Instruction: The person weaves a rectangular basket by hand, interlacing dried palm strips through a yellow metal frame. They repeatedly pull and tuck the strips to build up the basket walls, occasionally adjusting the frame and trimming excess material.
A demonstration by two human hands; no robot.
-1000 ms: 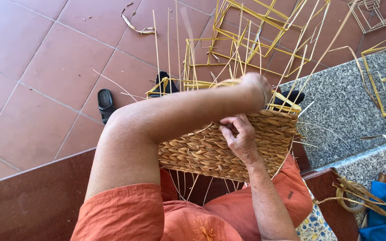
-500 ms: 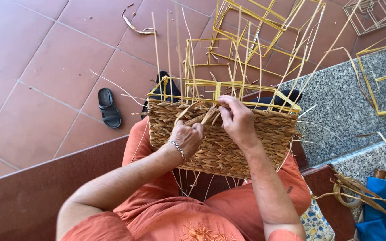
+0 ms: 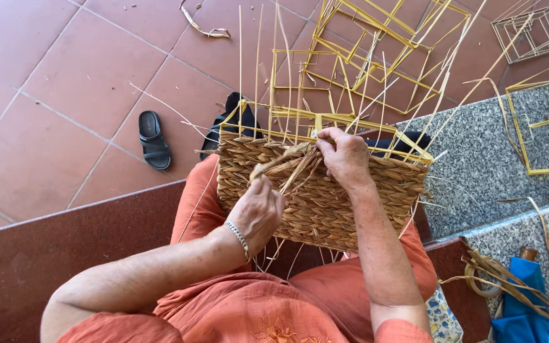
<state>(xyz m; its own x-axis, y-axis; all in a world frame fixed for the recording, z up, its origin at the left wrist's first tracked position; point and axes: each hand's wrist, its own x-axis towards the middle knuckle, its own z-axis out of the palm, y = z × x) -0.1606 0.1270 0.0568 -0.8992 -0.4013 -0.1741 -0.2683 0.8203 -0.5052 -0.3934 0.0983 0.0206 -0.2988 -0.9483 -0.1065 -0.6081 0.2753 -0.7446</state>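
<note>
Floor: terracotta tiled floor (image 3: 65, 82), a black sandal (image 3: 154, 140) lying left of the basket.
Frames: yellow wire box frames (image 3: 376, 51) stacked beyond the basket.
Basket: half-woven rectangular straw basket (image 3: 325, 203) propped on the lap in orange cloth, rim facing away so the weaving edge is within reach.
Left hand: left hand (image 3: 258, 209) closed on a flat straw strand (image 3: 281, 162), pulling it taut against the basket's side.
Right hand: right hand (image 3: 344, 152) curled over the basket's rim, pinching the strands there to steady them.
</note>
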